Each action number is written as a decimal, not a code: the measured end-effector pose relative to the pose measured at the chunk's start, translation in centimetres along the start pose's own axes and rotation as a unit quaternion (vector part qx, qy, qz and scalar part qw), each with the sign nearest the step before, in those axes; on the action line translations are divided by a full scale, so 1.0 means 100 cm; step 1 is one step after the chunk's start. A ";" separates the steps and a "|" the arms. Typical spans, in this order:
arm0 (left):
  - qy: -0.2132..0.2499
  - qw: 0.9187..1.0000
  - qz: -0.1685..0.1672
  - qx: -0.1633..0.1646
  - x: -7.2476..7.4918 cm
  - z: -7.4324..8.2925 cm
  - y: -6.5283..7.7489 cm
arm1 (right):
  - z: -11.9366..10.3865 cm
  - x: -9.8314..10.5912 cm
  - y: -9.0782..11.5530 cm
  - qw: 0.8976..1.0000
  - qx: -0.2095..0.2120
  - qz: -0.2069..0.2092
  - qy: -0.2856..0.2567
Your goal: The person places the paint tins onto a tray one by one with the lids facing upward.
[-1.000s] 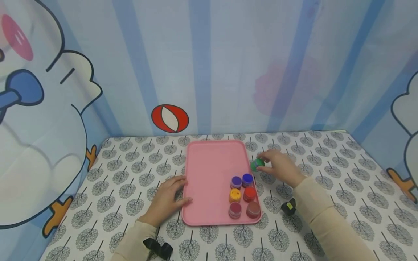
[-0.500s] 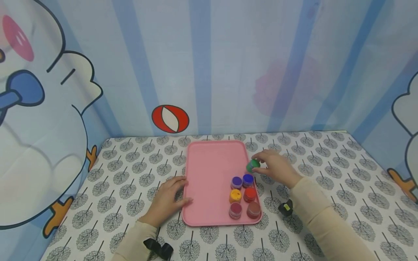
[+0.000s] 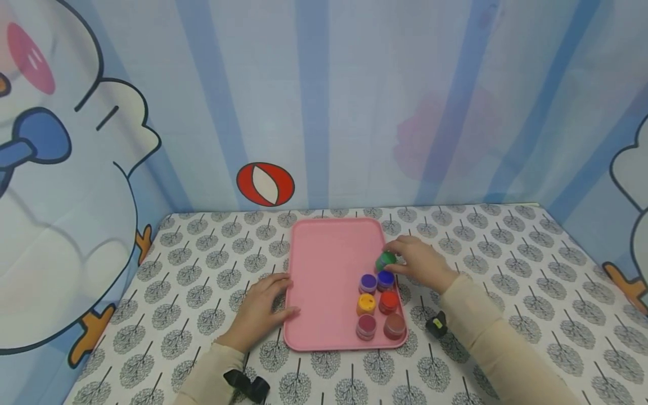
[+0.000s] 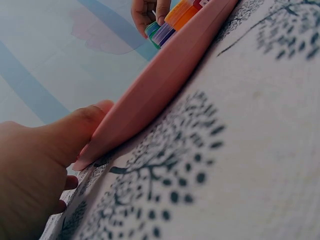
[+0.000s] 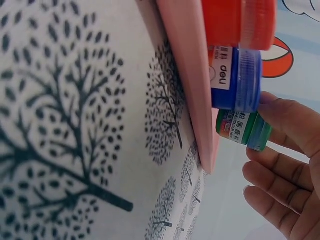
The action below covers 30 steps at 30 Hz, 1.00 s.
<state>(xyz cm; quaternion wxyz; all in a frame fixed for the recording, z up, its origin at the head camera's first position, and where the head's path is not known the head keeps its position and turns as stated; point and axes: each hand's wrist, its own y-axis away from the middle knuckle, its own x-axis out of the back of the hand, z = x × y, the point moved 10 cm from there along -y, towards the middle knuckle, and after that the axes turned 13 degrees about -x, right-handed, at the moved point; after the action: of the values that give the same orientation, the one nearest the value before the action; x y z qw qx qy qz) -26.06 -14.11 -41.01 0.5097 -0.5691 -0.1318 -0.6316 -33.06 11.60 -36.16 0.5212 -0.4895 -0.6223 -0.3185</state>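
Note:
My right hand (image 3: 420, 263) pinches a small green-lidded paint jar (image 3: 385, 261) between thumb and fingers, over the right side of the pink tray (image 3: 324, 281). In the right wrist view the green jar (image 5: 239, 129) is tilted, close beside the blue paint jar (image 5: 234, 80). My left hand (image 3: 260, 306) rests at the tray's left edge. Its thumb (image 4: 82, 122) lies on the rim in the left wrist view, fingers relaxed. The other fingers are partly hidden there.
On the tray's right side stand paint jars in two columns: purple (image 3: 368, 283), yellow (image 3: 366, 304) and dark red (image 3: 366, 327), with red (image 3: 388, 302) and brown (image 3: 394, 326) beside them. A tree-patterned cloth (image 3: 202, 281) covers the table. Behind hangs a striped curtain (image 3: 354, 112).
My right hand has carried the green paint jar leftward and slightly nearer, from beyond the tray's right edge to over the tray behind the blue jar. The left hand stays put.

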 end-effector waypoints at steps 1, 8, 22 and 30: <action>0.001 1.000 0.000 0.000 0.000 0.000 0.000 | 0.000 -0.001 -0.001 1.000 0.000 -0.002 0.003; 0.007 1.000 -0.006 0.006 -0.002 -0.002 0.000 | 0.001 -0.007 -0.007 1.000 -0.018 -0.020 0.013; 0.005 1.000 -0.012 0.012 -0.002 -0.002 0.000 | 0.002 -0.014 -0.012 0.998 -0.021 -0.040 0.033; 0.004 1.000 -0.006 0.009 -0.001 -0.001 0.000 | -0.001 -0.019 -0.017 0.997 -0.023 -0.054 0.050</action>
<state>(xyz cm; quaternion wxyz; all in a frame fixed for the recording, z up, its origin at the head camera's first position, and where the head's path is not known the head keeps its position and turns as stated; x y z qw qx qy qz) -26.11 -14.10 -41.15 0.5117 -0.5611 -0.1391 -0.6356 -34.67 10.48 -37.79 0.5224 -0.4504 -0.6133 -0.3849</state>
